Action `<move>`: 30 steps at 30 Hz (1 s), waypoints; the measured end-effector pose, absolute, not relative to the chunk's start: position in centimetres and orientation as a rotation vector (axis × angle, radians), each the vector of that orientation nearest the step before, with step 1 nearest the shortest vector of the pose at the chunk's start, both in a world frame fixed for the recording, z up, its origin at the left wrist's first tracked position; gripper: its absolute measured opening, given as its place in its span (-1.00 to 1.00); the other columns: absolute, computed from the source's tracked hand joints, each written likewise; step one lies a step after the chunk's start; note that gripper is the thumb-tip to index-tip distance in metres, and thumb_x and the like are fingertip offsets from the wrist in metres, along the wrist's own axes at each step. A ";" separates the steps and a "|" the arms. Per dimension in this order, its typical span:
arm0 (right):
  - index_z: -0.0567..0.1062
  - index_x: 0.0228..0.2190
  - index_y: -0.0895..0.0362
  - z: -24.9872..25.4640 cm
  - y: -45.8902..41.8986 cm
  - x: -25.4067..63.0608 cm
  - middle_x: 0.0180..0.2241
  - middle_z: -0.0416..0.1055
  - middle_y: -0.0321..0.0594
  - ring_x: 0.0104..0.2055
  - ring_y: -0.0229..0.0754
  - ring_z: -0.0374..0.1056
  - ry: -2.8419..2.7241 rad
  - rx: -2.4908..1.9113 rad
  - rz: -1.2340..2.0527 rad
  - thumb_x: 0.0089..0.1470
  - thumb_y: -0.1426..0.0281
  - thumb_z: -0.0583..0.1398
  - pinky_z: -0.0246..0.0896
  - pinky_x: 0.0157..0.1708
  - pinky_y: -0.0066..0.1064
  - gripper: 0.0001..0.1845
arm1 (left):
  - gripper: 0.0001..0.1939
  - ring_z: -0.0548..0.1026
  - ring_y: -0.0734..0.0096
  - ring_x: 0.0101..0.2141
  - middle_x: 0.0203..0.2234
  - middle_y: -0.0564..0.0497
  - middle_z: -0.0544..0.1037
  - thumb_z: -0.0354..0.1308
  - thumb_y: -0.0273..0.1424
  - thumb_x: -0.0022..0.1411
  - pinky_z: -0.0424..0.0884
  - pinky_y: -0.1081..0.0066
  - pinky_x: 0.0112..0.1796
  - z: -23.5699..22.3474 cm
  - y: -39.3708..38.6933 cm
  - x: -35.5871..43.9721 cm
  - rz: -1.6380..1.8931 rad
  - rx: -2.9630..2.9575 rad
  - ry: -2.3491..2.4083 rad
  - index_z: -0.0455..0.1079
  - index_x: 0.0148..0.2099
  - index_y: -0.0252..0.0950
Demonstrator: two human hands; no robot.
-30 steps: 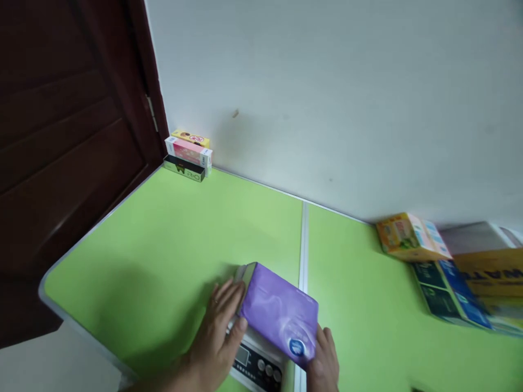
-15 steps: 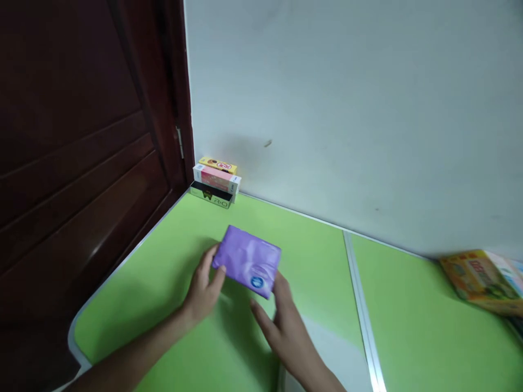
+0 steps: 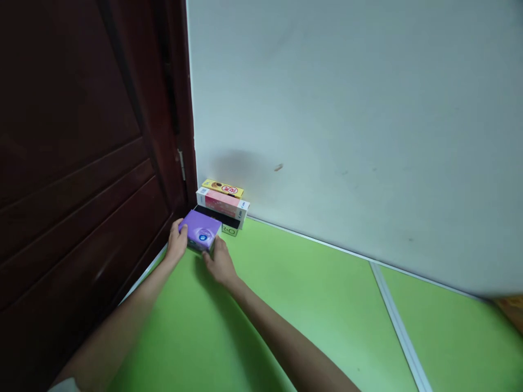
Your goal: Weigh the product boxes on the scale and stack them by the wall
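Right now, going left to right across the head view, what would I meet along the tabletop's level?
Dark brown door → left hand → purple pack → right hand → pale strip → orange package, cut off by the frame.

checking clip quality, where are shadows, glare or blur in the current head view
Head view: soft shadow on the wall above the yellow box; another on the green tabletop below the right hand; faint glint on the door; the orange item at the right edge looks blurred.

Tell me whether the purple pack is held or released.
Held: the left hand and right hand clasp the purple pack at opposite ends. Whether it touches the table, I cannot tell.
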State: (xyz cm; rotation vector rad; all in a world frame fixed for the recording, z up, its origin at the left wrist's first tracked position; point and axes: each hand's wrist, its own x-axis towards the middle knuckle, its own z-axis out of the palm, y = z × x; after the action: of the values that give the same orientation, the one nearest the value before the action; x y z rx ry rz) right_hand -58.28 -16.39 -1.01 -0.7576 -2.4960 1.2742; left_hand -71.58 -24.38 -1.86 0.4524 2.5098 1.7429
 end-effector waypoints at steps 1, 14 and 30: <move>0.08 0.20 0.42 -1.2 -16.4 -58.7 0.17 0.17 0.24 0.24 0.12 0.10 -2.495 -0.773 1.278 0.08 0.40 0.09 0.01 0.22 -0.11 -0.31 | -0.68 0.38 0.09 0.07 0.00 -0.21 0.46 0.02 -0.40 0.20 0.22 0.12 0.13 -2.3 -24.2 -72.0 1.745 0.453 2.530 0.35 0.00 -0.33; 0.33 0.06 0.34 0.3 -14.4 -58.3 0.06 0.37 0.15 0.08 0.09 0.33 -2.445 -0.788 1.504 0.04 0.40 0.19 0.22 0.08 -0.14 -0.46 | -0.56 0.16 0.00 0.20 0.12 -0.31 0.25 0.00 -0.41 0.19 0.01 0.02 0.22 -0.7 -24.6 -71.3 1.601 0.723 2.742 0.22 0.12 -0.41; 0.35 0.13 0.11 9.4 -15.3 -21.8 0.02 0.47 -0.11 0.08 -0.03 0.37 -2.560 -0.935 1.575 0.21 0.29 0.05 0.21 0.11 -0.06 -0.52 | -0.65 0.32 0.20 0.15 0.09 -0.09 0.43 -0.08 -0.43 0.29 0.07 -0.09 0.22 4.1 -29.8 -42.9 0.589 1.793 1.825 0.35 0.08 -0.20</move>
State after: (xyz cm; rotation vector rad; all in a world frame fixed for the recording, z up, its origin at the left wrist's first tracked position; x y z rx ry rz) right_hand -21.81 -15.32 9.36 -0.9355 -2.5597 1.5751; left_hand -42.89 -29.83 4.06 1.7933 1.8251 0.5890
